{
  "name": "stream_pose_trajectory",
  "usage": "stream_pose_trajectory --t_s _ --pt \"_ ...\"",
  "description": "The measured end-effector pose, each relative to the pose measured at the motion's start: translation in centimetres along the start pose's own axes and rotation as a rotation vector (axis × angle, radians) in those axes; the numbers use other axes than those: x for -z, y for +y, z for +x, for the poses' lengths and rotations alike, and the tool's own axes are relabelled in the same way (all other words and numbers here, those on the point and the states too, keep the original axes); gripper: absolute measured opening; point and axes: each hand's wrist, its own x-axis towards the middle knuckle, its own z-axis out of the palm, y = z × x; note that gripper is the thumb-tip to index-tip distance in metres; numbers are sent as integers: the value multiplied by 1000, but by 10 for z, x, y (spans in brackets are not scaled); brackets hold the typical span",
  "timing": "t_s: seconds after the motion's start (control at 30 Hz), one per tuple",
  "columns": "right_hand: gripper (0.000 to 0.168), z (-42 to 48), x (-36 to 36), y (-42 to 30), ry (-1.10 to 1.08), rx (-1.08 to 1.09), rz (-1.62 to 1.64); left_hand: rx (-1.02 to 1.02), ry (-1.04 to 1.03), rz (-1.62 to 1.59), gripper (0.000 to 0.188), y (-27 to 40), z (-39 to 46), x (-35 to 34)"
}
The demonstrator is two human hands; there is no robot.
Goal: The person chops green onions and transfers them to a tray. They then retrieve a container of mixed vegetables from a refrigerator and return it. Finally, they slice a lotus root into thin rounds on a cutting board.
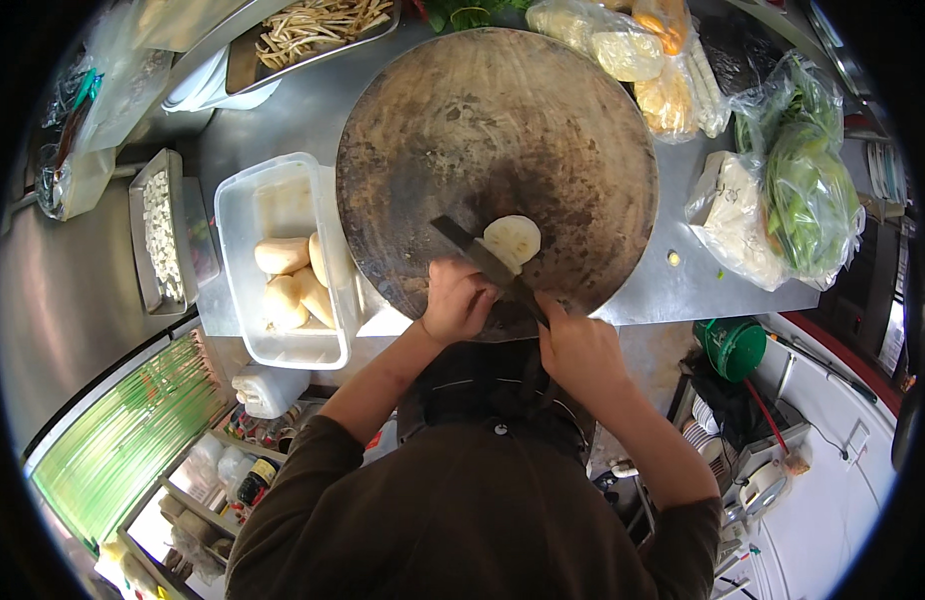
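Note:
My right hand [579, 345] grips the handle of a cleaver [496, 264] near the front edge of a large round wooden chopping block [500, 135]. The blade is seen nearly edge-on and slants up to the left. My left hand [456, 300] is at the near side of the blade with its fingers bent; whatever lies under them is hidden. Pale round slices of a root vegetable [513, 238] lie partly overlapping just beyond the blade. Left of the block, a clear plastic tub [226, 225] holds several peeled, pale root vegetables [282, 255].
Bagged leafy greens [807, 202] and a white package [721, 191] lie at right, bagged foods [627, 56] behind the block. A metal tray of pale strips [241, 67] stands at back left, a tray of white cubes [185, 289] at far left. A green bucket [740, 349] is below right.

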Motion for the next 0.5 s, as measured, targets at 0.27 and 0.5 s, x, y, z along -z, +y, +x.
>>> stream_pose_trajectory --t_s 0.27,0.5 --pt "42 -23 24 -9 16 32 58 35 -65 97 26 -1 -4 5" --pt "47 -58 42 3 -53 24 4 3 -17 64 28 -3 -5 2"
